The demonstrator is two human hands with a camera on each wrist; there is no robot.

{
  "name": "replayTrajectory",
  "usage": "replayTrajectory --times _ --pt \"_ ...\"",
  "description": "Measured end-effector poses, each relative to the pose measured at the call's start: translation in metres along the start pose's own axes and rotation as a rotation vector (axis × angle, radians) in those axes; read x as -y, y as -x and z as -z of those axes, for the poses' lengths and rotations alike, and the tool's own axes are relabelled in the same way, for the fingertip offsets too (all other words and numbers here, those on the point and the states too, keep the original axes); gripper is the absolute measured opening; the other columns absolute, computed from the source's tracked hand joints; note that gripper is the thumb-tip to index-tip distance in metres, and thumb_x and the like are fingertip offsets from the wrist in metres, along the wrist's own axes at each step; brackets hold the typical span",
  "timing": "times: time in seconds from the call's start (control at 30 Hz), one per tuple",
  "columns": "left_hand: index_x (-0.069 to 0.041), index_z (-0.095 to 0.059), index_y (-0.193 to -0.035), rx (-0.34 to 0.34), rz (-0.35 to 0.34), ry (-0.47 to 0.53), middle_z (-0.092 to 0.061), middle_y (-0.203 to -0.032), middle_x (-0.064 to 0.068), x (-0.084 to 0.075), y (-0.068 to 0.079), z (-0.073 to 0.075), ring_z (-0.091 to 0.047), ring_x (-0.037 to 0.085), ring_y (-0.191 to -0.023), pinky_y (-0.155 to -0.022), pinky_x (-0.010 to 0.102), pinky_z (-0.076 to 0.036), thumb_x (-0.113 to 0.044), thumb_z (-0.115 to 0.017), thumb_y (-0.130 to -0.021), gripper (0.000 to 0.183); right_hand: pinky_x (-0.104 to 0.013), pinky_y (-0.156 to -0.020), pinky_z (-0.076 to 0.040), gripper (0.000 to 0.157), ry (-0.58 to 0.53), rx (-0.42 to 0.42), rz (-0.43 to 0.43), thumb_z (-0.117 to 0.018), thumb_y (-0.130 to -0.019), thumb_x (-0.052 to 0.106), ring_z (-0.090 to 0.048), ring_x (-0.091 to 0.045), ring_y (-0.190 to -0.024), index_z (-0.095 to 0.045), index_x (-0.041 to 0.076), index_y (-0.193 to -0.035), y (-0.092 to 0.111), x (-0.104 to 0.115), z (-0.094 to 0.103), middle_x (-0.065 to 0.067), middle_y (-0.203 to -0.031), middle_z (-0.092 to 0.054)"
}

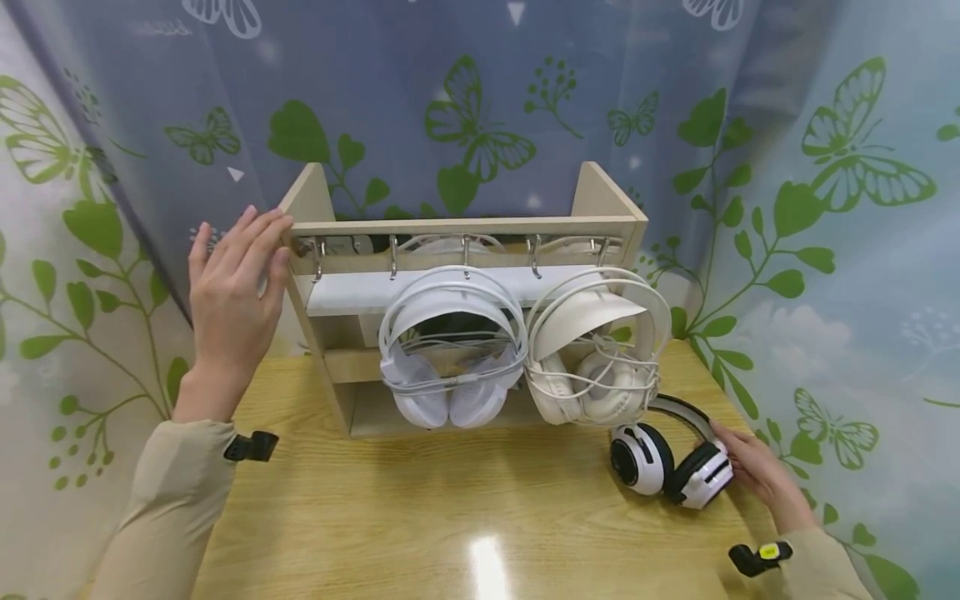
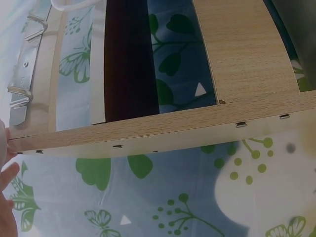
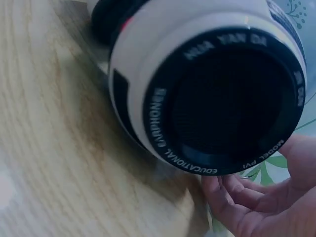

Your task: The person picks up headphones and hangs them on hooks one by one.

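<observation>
A wooden rack (image 1: 465, 226) stands on the table, with several metal hooks (image 1: 393, 257) along its top rail. My left hand (image 1: 236, 292) rests on the rack's upper left corner, its fingers extended. At the right, my right hand (image 1: 761, 477) holds black-and-white headphones (image 1: 701, 485) by one side, where the band meets an ear cup. In the right wrist view, the dark round face of an ear cup (image 3: 224, 103) hides part of the fingers. White headphones (image 1: 418, 396) hang at the rack's middle, and cream headphones (image 1: 553, 392) hang beside them to the right.
The wood-grain table (image 1: 420, 508) extends in front of the rack. A printed curtain (image 1: 570, 108) with butterflies and leaves closes off the back, and more of the same print lines both sides. Loose cables (image 1: 600, 367) are wrapped around the hanging headphones.
</observation>
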State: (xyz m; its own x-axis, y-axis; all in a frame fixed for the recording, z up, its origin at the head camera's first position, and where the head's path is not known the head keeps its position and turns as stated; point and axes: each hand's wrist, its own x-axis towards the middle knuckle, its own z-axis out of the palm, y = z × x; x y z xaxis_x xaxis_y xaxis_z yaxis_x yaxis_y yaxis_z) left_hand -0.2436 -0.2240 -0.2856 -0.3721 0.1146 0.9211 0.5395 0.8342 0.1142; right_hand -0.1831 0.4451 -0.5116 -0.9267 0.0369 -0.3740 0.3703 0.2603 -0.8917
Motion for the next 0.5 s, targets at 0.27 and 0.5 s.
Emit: replayTrajectory --times 0.27,0.5 --pt "-0.008 -0.064 -0.136 -0.005 -0.004 -0.002 -0.062 -0.141 0.008 0.0 -0.001 -0.001 -0.051 0.028 -0.138 -0.124 0.05 -0.016 -0.024 -0.051 -0.108 0.035 -0.024 -0.073 -0.057 0.085 0.055 -0.04 -0.027 -0.04 -0.107 0.053 -0.066 0.0 -0.08 -0.031 -0.022 -0.146 0.007 0.013 0.003 0.011 -0.09 -0.071" --pt "-0.008 -0.064 -0.136 -0.001 -0.002 -0.003 -0.062 -0.141 0.009 -0.001 0.0 0.0 -0.051 0.028 -0.139 -0.124 0.05 -0.016 -0.023 -0.052 -0.108 0.034 -0.027 -0.077 -0.057 0.063 0.07 -0.042 0.01 -0.044 -0.105 0.054 -0.067 -0.006 -0.087 -0.062 0.001 -0.134 0.014 0.023 0.007 0.003 -0.1 -0.068"
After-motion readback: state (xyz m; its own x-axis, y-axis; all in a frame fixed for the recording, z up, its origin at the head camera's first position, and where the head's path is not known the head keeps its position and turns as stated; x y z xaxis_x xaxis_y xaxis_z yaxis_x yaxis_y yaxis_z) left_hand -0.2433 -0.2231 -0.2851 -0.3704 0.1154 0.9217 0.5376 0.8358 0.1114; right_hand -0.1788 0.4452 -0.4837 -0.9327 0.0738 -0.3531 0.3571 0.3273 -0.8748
